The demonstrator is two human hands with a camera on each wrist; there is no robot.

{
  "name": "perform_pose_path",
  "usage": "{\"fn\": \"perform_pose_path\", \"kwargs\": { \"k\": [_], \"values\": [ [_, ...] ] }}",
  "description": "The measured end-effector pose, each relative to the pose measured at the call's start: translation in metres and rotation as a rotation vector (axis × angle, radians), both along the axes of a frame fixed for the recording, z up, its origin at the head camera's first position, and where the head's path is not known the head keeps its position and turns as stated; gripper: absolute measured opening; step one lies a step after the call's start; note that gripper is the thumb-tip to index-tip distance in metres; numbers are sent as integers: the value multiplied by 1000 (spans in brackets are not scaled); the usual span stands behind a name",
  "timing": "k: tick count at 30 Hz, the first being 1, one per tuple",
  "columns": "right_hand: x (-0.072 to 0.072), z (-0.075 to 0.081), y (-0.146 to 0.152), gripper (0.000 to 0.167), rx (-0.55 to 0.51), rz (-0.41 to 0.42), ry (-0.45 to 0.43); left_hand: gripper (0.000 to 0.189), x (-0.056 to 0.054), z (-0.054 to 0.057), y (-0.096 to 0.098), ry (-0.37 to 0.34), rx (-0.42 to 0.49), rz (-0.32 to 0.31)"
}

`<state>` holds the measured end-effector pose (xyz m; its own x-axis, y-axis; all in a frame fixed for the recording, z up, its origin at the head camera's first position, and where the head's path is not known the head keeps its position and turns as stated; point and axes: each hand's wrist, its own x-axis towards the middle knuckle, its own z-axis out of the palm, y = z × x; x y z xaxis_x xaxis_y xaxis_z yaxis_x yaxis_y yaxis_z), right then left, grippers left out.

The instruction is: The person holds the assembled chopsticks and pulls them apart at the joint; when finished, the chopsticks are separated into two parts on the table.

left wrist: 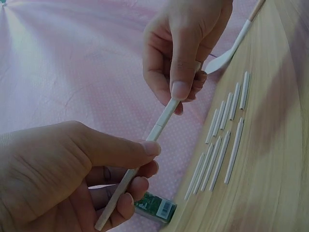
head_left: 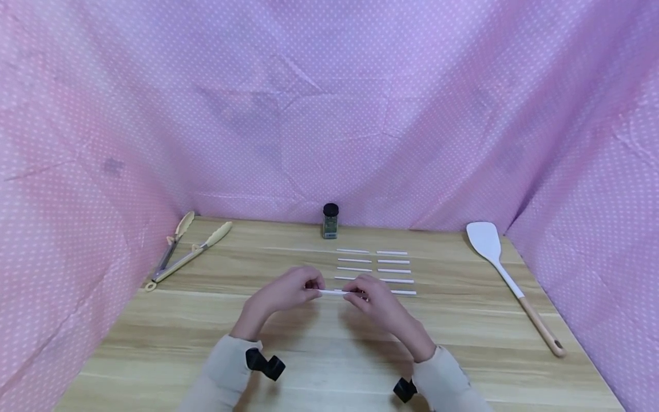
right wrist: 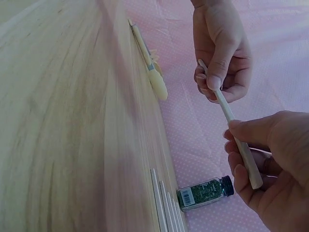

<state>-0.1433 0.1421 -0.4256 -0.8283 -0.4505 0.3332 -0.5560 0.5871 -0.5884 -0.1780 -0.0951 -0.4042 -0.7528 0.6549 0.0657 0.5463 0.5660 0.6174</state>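
Note:
Both hands hold one slim white stick point(head_left: 332, 292) between them, above the middle of the table. My left hand point(head_left: 288, 290) pinches its left part between thumb and fingers; my right hand point(head_left: 378, 303) pinches the right part. A fine seam crosses the stick between the hands in the left wrist view, where its lower end point(left wrist: 107, 220) pokes past the left fingers. Just beyond the hands, similar white sticks point(head_left: 393, 271) lie in two columns on the wood, partly hidden by the right hand. The left wrist view shows narrowed tips on several of these sticks point(left wrist: 234, 150).
A small jar of green flakes with a black lid point(head_left: 330, 222) stands at the table's back edge. Spread tongs point(head_left: 187, 258) lie at the left. A white spatula with a wooden handle point(head_left: 515, 286) lies at the right. Pink dotted cloth point(head_left: 329, 114) surrounds the wooden table point(head_left: 154, 355).

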Motion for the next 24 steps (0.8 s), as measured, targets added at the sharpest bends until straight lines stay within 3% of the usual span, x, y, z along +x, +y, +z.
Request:
{"fn": "perform_pose_path", "kwargs": {
  "k": [9, 16, 24],
  "values": [
    [-2, 4, -1, 5, -6, -1, 5, 5, 1, 7, 9, 25, 5, -31],
    [-2, 7, 2, 6, -30, 15, 8, 7, -3, 2, 8, 62, 42, -44],
    [-2, 8, 2, 4, 20, 3, 24, 8, -10, -7, 8, 86, 89, -51]
  ]
}}
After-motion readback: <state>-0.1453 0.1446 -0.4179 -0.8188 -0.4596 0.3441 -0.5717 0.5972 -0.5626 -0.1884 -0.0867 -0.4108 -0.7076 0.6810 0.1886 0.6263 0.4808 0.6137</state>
